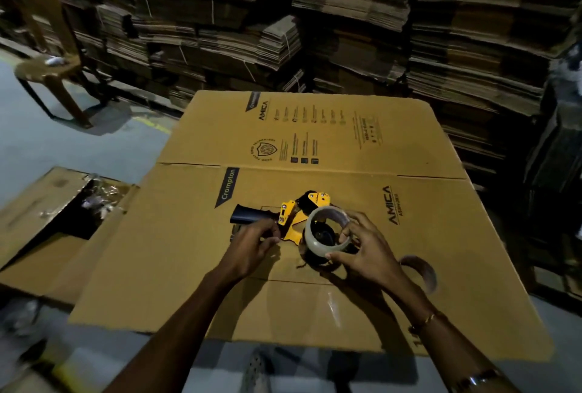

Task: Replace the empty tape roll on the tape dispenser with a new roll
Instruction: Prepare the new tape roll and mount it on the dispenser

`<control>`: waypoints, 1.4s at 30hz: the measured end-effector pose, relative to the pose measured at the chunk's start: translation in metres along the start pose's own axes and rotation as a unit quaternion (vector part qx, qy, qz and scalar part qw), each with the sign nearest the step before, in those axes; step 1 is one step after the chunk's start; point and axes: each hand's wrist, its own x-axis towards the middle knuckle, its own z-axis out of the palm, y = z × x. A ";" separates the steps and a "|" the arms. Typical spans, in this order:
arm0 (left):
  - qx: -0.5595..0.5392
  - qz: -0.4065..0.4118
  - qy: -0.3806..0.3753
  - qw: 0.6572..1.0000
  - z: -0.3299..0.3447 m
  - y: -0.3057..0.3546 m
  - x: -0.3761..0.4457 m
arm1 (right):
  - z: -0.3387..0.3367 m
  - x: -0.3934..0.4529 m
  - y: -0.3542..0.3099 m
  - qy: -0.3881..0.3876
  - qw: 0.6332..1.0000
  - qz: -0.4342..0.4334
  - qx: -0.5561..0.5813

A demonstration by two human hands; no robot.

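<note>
Now: right hand [368,254] grips new roll [327,230] over dispenser [291,222] hub, tilted, not seated. Left hand [255,243] pinches dispenser frame beside handle. Empty core [422,269] lies just right of right hand. Risk: tilted roll jams on hub; dispenser skids on cardboard [409,203].

One wide-angle camera on the person's head looks forward and down, close above the flattened carton [315,147], with the stacked cardboard [346,14] behind it farther away.
</note>
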 end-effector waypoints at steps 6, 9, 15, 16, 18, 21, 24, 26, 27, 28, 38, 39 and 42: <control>-0.078 -0.048 -0.013 0.996 0.015 -0.012 0.003 | 0.020 0.005 -0.007 -0.013 0.999 0.025 -0.031; -0.143 -0.102 -0.017 0.984 0.020 -0.003 0.012 | 0.026 0.004 -0.007 -0.012 0.998 0.039 -0.038; -0.265 -0.175 -0.105 0.943 0.033 0.024 0.024 | 0.031 0.002 -0.013 -0.004 0.996 0.089 0.019; -0.284 -0.190 -0.099 0.934 0.036 0.025 0.027 | 0.032 0.002 -0.014 -0.005 0.995 0.098 0.029; -0.298 -0.212 -0.081 0.927 0.039 0.026 0.030 | 0.033 0.002 -0.017 -0.009 0.990 0.126 0.064; -0.310 -0.238 -0.067 0.918 0.041 0.022 0.032 | 0.034 0.001 -0.022 0.020 0.962 0.192 0.194; -0.311 -0.231 -0.053 0.920 0.042 0.022 0.035 | 0.036 0.007 -0.024 0.087 0.931 0.258 0.242; -0.312 -0.234 -0.040 0.920 0.043 0.023 0.037 | 0.039 0.013 -0.020 0.100 0.926 0.280 0.230; -0.312 -0.235 -0.033 0.920 0.043 0.024 0.038 | 0.041 0.015 -0.015 0.095 0.927 0.278 0.234; -0.309 -0.236 -0.030 0.921 0.042 0.025 0.037 | 0.044 0.016 -0.012 0.088 0.926 0.275 0.242; -0.307 -0.254 -0.035 0.917 0.041 0.026 0.035 | 0.039 0.024 0.004 0.038 0.933 0.270 0.236; -0.318 -0.259 -0.036 0.911 0.042 0.026 0.034 | 0.039 0.023 0.006 0.033 0.934 0.267 0.235; -0.338 -0.275 -0.032 0.899 0.043 0.026 0.033 | 0.039 0.022 0.014 0.018 0.935 0.257 0.245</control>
